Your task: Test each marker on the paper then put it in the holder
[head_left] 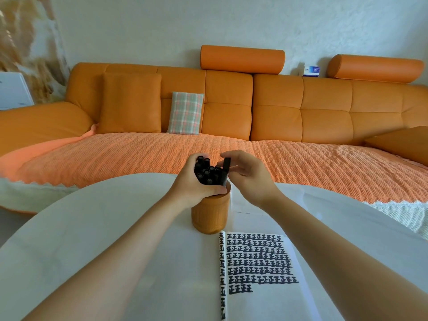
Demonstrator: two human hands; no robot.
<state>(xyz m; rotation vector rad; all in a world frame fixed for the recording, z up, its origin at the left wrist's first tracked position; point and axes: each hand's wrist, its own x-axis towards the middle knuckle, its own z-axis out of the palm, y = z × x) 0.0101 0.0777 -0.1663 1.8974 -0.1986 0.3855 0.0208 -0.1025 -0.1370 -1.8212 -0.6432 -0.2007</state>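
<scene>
The left hand point(196, 185) had its fingers curled round a bundle of black capped markers point(206, 173), gathering them upright in the orange woven cylindrical holder point(210, 216) directly beneath its palm. Just beside that hand's fingertips, the right hand point(251, 179) pinched a single black marker point(226, 168) between thumb and forefinger, its other fingers loosely spread, with the marker's lower end already inside the holder's rim. The white sheet of paper covered in rows of black test marks point(261, 269) lay under the right forearm, nearer the body, on the pale round table point(92, 228). The step looked like seating this marker. It would go best kept vertical and slid down the free gap at the bundle's right edge, while the left hand held the others back and steadied the holder against tipping.
</scene>
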